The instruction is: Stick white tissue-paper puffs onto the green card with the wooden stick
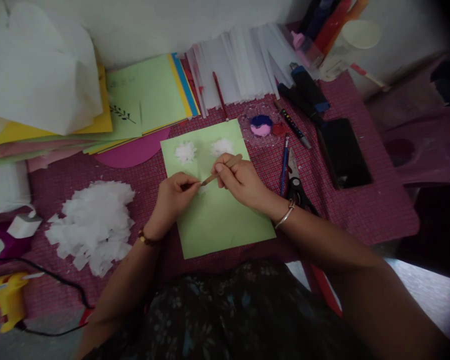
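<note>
My right hand is closed around a slim brown pencil-like stick, its pointed end slanting down to the left. At that tip, the thumb and fingers of my left hand are pinched together. A pale scrap seems to show by the fingertips, too small to make out. Both hands are over a light green sheet of paper. Two fluffy white paper tufts sit on its upper part, one at the left and the other at the right, partly behind my right hand.
Left of the sheet lies a heap of white paper pieces, with a yellow glue gun and its cord beyond. Scissors, a blue brush, a paint palette and a phone are on the right. White strips lie behind.
</note>
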`<control>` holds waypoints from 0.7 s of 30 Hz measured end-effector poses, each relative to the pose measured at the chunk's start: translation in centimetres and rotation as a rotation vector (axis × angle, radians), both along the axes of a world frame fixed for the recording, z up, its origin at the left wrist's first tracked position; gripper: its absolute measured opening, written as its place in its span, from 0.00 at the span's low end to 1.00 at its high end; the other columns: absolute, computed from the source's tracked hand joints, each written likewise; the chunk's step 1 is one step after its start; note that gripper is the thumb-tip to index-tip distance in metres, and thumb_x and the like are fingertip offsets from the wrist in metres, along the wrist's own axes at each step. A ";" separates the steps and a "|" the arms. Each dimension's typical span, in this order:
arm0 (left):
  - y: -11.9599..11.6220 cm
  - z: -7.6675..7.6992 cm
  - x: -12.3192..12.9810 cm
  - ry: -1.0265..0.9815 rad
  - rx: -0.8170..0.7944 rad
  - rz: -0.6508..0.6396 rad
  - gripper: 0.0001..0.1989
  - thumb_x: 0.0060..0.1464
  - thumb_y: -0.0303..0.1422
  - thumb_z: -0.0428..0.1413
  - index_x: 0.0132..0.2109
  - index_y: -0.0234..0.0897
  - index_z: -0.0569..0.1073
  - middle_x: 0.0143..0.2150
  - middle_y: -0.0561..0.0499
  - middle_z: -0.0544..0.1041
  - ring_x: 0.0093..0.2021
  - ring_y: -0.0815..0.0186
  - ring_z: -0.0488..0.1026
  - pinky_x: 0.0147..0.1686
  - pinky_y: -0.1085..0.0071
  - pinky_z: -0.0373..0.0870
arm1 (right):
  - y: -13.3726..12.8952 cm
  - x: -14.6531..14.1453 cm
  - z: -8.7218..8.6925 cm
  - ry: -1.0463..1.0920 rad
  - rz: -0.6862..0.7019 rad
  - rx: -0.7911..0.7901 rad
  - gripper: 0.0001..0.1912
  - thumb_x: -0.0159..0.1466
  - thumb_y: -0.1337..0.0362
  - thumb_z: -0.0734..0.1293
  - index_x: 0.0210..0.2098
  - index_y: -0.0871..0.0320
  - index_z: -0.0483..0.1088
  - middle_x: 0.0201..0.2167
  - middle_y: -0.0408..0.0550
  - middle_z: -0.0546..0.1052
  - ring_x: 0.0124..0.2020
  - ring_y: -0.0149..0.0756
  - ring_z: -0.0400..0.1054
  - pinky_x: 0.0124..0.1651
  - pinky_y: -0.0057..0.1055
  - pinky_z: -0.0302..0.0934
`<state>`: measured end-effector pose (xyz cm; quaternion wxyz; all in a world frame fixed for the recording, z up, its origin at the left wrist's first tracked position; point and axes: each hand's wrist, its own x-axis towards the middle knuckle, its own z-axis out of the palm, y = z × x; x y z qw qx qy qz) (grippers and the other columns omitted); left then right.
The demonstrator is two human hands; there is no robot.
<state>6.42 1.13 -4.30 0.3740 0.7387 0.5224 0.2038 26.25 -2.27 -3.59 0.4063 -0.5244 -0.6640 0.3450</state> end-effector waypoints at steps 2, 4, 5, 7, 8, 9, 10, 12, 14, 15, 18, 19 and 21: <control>0.1 -0.1 0.0 0.001 0.008 -0.005 0.05 0.51 0.31 0.58 0.30 0.37 0.78 0.28 0.51 0.76 0.30 0.67 0.71 0.30 0.70 0.65 | 0.0 0.0 -0.1 -0.022 0.001 -0.001 0.20 0.71 0.58 0.52 0.26 0.56 0.64 0.28 0.46 0.74 0.30 0.33 0.67 0.39 0.33 0.58; 0.1 -0.2 0.0 0.001 0.015 -0.007 0.05 0.50 0.30 0.58 0.29 0.37 0.78 0.28 0.50 0.76 0.30 0.67 0.71 0.31 0.70 0.65 | 0.0 -0.1 -0.1 -0.044 0.000 0.001 0.19 0.71 0.58 0.52 0.27 0.56 0.64 0.29 0.47 0.74 0.31 0.34 0.68 0.39 0.34 0.58; 0.1 -0.3 0.0 0.001 0.016 -0.008 0.05 0.50 0.30 0.58 0.29 0.36 0.78 0.28 0.50 0.76 0.30 0.66 0.71 0.31 0.70 0.65 | 0.0 -0.1 -0.2 -0.055 0.001 -0.002 0.19 0.71 0.58 0.52 0.27 0.56 0.64 0.29 0.47 0.74 0.32 0.35 0.68 0.40 0.34 0.58; 0.1 -0.3 0.0 -0.015 0.011 -0.001 0.05 0.51 0.30 0.57 0.30 0.36 0.78 0.29 0.50 0.77 0.31 0.66 0.72 0.32 0.69 0.66 | 0.0 -0.1 -0.2 -0.070 0.008 -0.007 0.19 0.71 0.57 0.52 0.28 0.56 0.64 0.29 0.48 0.74 0.32 0.36 0.69 0.39 0.34 0.58; 0.1 -0.2 0.0 -0.032 0.006 0.011 0.05 0.51 0.30 0.57 0.32 0.36 0.78 0.30 0.50 0.77 0.31 0.67 0.72 0.32 0.70 0.66 | 0.0 -0.1 -0.2 -0.072 0.012 -0.008 0.19 0.71 0.57 0.52 0.28 0.56 0.64 0.29 0.48 0.74 0.32 0.36 0.69 0.40 0.35 0.58; 0.1 -0.1 -0.1 -0.055 -0.004 0.027 0.06 0.52 0.31 0.57 0.35 0.36 0.78 0.29 0.51 0.76 0.30 0.67 0.71 0.31 0.70 0.66 | 0.0 -0.1 -0.3 -0.070 0.017 -0.011 0.20 0.71 0.57 0.52 0.28 0.56 0.64 0.29 0.48 0.74 0.32 0.36 0.69 0.40 0.34 0.58; 0.1 0.0 -0.1 -0.081 -0.016 0.046 0.07 0.52 0.31 0.57 0.38 0.36 0.78 0.28 0.52 0.75 0.29 0.68 0.69 0.30 0.71 0.65 | 0.1 -0.1 -0.3 -0.062 0.021 -0.014 0.20 0.71 0.57 0.52 0.28 0.56 0.64 0.29 0.48 0.74 0.33 0.36 0.69 0.40 0.34 0.58; 0.1 0.2 -0.2 -0.130 -0.040 0.094 0.11 0.52 0.32 0.57 0.44 0.36 0.77 0.26 0.55 0.71 0.25 0.71 0.65 0.26 0.73 0.62 | 0.1 -0.2 -0.4 -0.040 0.034 -0.019 0.20 0.72 0.56 0.52 0.29 0.55 0.65 0.27 0.46 0.73 0.33 0.36 0.69 0.40 0.34 0.58; 0.1 0.3 -0.3 -0.171 -0.067 0.133 0.14 0.52 0.33 0.57 0.47 0.37 0.75 0.26 0.56 0.68 0.23 0.72 0.62 0.23 0.75 0.58 | 0.2 -0.2 -0.5 -0.020 0.053 -0.025 0.19 0.72 0.56 0.52 0.30 0.55 0.65 0.26 0.45 0.73 0.31 0.35 0.68 0.40 0.34 0.58; 0.2 0.2 -0.3 -0.190 -0.081 0.149 0.15 0.52 0.32 0.58 0.48 0.37 0.75 0.26 0.56 0.68 0.23 0.73 0.61 0.23 0.75 0.57 | 0.2 -0.2 -0.5 -0.013 0.061 -0.027 0.19 0.72 0.56 0.52 0.31 0.55 0.65 0.26 0.45 0.73 0.31 0.34 0.68 0.39 0.34 0.58; 0.2 0.3 -0.3 -0.238 -0.129 0.178 0.16 0.52 0.32 0.58 0.48 0.37 0.74 0.27 0.56 0.68 0.24 0.73 0.61 0.22 0.75 0.56 | 0.1 -0.3 -0.4 0.011 0.069 -0.015 0.19 0.72 0.57 0.53 0.30 0.56 0.66 0.25 0.45 0.73 0.29 0.33 0.67 0.39 0.34 0.59; 0.3 0.5 -0.5 -0.252 -0.147 0.181 0.15 0.52 0.32 0.58 0.48 0.37 0.75 0.27 0.56 0.69 0.24 0.73 0.61 0.22 0.75 0.56 | 0.0 -0.2 -0.3 0.034 0.057 -0.013 0.20 0.72 0.56 0.53 0.29 0.56 0.65 0.26 0.45 0.72 0.29 0.33 0.67 0.38 0.34 0.59; 0.3 1.4 -1.1 -0.277 -0.168 0.191 0.14 0.52 0.32 0.59 0.47 0.38 0.76 0.28 0.55 0.70 0.25 0.72 0.63 0.24 0.75 0.58 | -0.1 -0.1 -0.3 0.111 0.003 -0.023 0.20 0.72 0.55 0.53 0.28 0.56 0.65 0.25 0.44 0.71 0.26 0.31 0.65 0.34 0.32 0.59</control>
